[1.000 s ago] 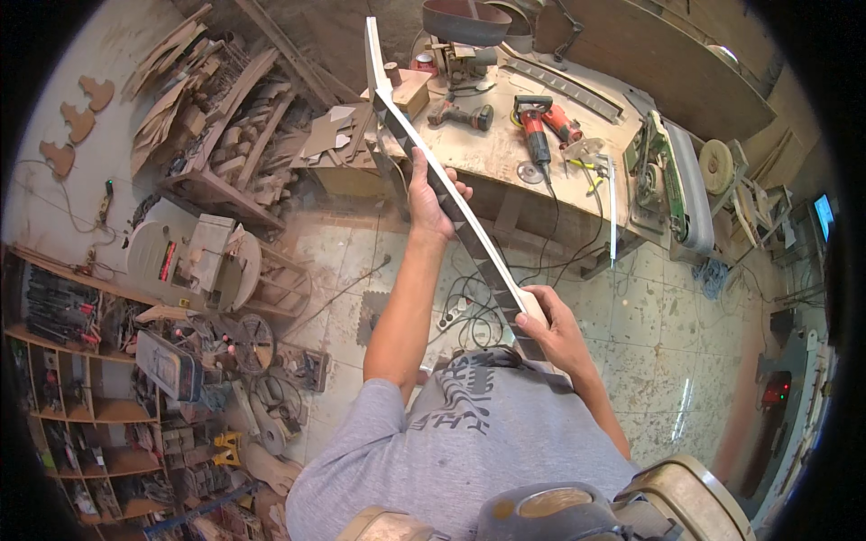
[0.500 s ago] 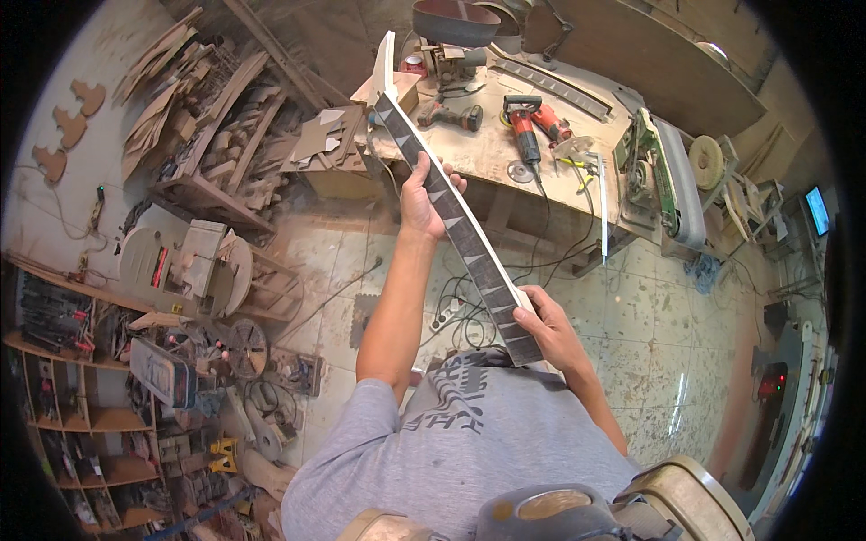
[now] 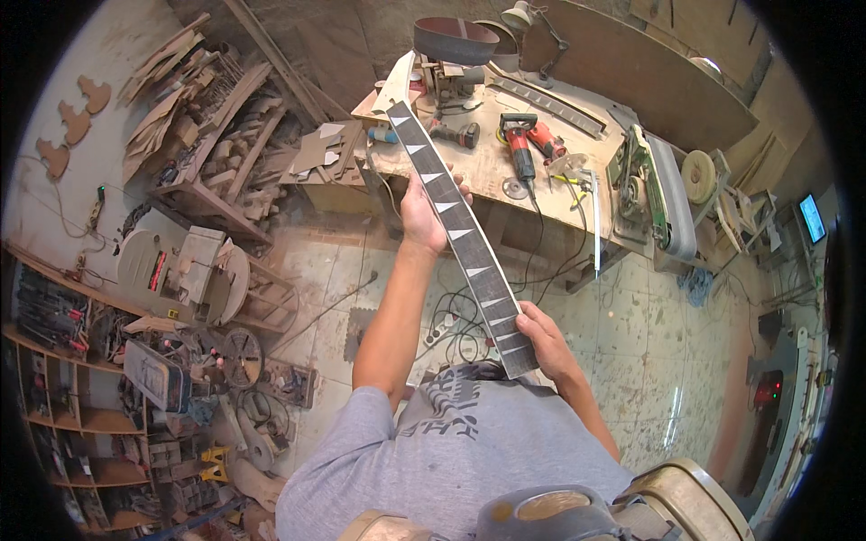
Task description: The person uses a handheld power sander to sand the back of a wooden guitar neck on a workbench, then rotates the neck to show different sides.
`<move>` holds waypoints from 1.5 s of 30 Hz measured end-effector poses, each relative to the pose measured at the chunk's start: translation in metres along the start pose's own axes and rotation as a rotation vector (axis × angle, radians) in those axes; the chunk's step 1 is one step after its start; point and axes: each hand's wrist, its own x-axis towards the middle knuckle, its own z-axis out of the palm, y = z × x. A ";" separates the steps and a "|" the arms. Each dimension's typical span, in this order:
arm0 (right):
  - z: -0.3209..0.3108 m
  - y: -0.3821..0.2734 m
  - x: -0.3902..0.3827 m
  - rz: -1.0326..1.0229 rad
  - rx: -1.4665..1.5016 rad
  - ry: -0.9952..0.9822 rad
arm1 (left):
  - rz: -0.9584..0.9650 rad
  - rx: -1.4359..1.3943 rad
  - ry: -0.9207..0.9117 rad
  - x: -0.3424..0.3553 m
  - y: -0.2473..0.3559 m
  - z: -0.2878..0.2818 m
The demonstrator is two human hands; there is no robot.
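Between my two hands I hold a guitar neck [image 3: 465, 239] aslant, its pale headstock pointing up and away and its wide end near my shirt. The dark fingerboard faces up and carries several white triangular inlays. My left hand [image 3: 424, 215] grips the neck in its upper part, with the thumb at the near edge and fingertips showing past the far edge. Around the wide lower end, my right hand [image 3: 544, 338] is closed, thumb and fingers at the right edge. The underside of the neck is hidden.
Ahead stands a wooden workbench [image 3: 487, 171] with a red angle grinder [image 3: 519, 149], a cordless drill [image 3: 456, 133] and a long slotted piece [image 3: 550, 104]. A green belt sander [image 3: 663, 189] is at the right. Wood scraps [image 3: 225, 135] fill a left rack; cables [image 3: 465, 316] lie on the floor.
The neck has rolled so its fingerboard faces up more fully, and its headstock has shifted right and a little lower. Both hands keep their hold.
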 end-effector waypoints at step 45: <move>-0.014 0.053 0.003 0.050 -0.429 0.155 | -0.088 -0.154 -0.455 -0.004 -0.028 -0.017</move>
